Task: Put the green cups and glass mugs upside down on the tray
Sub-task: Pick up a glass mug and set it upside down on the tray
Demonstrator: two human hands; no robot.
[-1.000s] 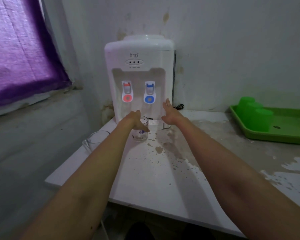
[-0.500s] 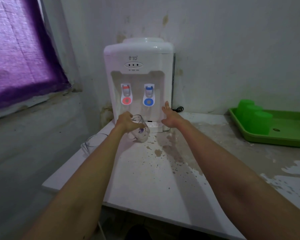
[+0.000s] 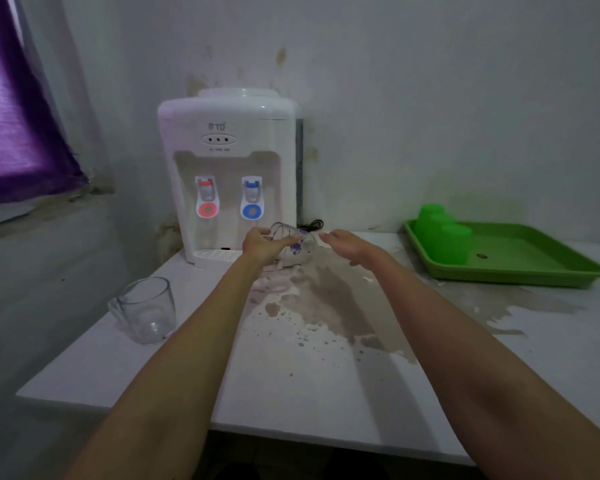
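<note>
My left hand [image 3: 262, 245] grips a clear glass mug [image 3: 297, 244] with a purple print, tilted on its side just above the counter in front of the water dispenser. A little to the right of the mug, my right hand [image 3: 349, 244] hovers with fingers apart, holding nothing. A second clear glass mug [image 3: 146, 308] stands upright near the counter's left edge. At the right, a green tray [image 3: 520, 268] carries three green cups [image 3: 442, 235] upside down in a row at its left end.
A white water dispenser [image 3: 227, 174] with red and blue taps stands against the back wall. Its black cord [image 3: 312, 225] lies behind my hands. The counter [image 3: 309, 375] is stained in the middle. A purple curtain [image 3: 11, 109] hangs at the left.
My left hand has lifted the printed mug off the counter, tipped it over and carried it to the right. My view shifted back, so the second mug shows fully.
</note>
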